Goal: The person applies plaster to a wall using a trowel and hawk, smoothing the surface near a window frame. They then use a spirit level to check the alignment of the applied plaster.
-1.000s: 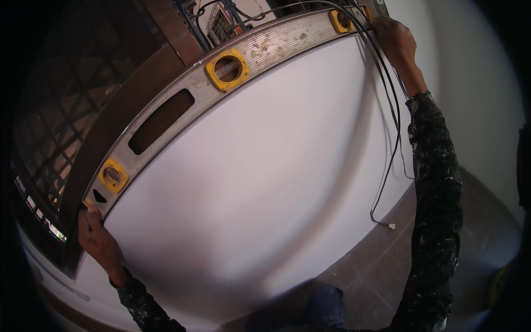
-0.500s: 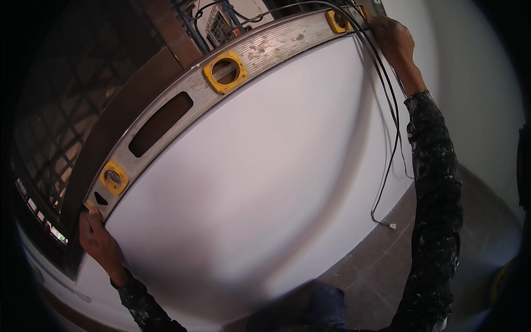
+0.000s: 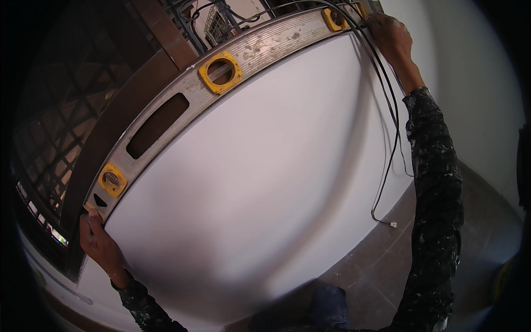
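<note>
A long metal spirit level (image 3: 265, 45) with yellow vial frames and a cut-out handle slot spans the top of a white wall (image 3: 243, 144), along the brown window frame. My left hand (image 3: 101, 243) grips its lower left end, fingers closed on the edge. At the far right end, my right hand (image 3: 390, 40) is closed around the level's other end. Thin black cables (image 3: 394, 119) pass over the level beside my right hand and hang down the wall to a small white connector (image 3: 393, 224). Both sleeves are dark and speckled with white.
Behind the level, a dark window grille (image 3: 61, 133) fills the left side. More cables and metalwork (image 3: 221, 22) show through the opening at the top. A grey tiled floor (image 3: 368, 271) lies below the wall, and another pale wall (image 3: 470, 88) rises at the right.
The level and both hands appear shifted very slightly to the left in the picture. My grip at both ends is the same.
</note>
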`<act>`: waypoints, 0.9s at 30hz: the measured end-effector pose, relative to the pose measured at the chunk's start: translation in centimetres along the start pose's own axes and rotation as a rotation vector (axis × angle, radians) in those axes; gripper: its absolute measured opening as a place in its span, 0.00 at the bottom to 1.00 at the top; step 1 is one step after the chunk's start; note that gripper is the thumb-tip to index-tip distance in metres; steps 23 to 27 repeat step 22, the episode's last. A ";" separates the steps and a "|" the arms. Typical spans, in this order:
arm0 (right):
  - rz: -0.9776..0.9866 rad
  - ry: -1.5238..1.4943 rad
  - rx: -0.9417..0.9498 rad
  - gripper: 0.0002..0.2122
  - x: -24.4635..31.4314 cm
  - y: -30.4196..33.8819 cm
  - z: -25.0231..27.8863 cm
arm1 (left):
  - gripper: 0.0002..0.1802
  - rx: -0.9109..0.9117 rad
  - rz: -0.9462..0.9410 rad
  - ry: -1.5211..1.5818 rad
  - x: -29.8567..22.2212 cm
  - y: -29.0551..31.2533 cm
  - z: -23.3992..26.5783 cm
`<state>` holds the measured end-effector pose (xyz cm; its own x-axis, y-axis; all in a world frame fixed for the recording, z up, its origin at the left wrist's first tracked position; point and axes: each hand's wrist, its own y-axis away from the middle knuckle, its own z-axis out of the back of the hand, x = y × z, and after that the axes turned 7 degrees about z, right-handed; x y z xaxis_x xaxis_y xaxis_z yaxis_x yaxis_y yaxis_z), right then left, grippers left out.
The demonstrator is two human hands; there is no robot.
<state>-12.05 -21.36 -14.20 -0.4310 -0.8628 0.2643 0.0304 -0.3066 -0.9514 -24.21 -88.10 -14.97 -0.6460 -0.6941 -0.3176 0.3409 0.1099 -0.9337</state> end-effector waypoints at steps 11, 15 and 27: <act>0.040 0.098 0.023 0.20 -7.2 -2.2 -4.9 | 0.15 0.008 -0.062 0.035 -1.3 0.2 0.8; 0.093 0.070 0.012 0.22 -10.9 -3.1 -7.4 | 0.16 0.018 -0.083 0.005 -2.0 -0.2 1.2; -0.005 0.076 0.093 0.23 -10.2 -3.1 -6.7 | 0.17 0.013 -0.131 0.018 -1.7 -0.4 1.2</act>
